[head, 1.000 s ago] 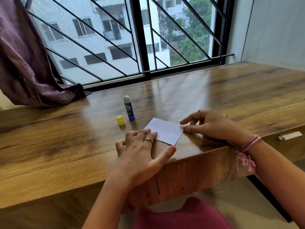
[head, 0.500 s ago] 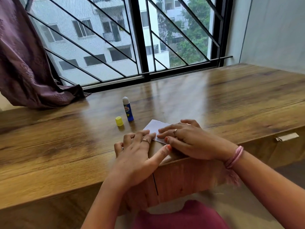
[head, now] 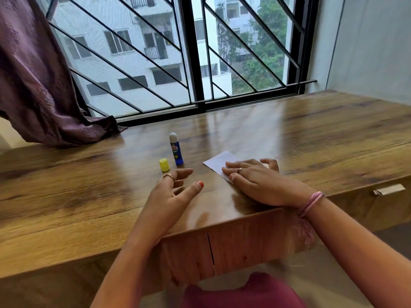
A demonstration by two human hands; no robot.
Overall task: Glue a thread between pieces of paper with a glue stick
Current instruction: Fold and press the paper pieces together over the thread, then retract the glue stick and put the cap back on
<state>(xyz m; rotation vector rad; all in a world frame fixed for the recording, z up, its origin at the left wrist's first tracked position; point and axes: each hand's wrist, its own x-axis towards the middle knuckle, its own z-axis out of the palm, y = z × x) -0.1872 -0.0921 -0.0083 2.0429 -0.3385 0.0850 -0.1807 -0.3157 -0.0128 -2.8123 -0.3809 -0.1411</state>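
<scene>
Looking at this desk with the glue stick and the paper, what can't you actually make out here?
- Thread: not visible in the head view; too thin to see or hidden under the paper or the right hand.
- Near part of the paper: covered by the right hand, so I can't count the sheets.
- Glue stick label: too small to read.
- Left hand fingertips: motion-blurred near the yellow cap.

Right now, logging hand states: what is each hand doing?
Left hand: open, holding nothing.
Right hand: open, pressing flat on the paper.
</scene>
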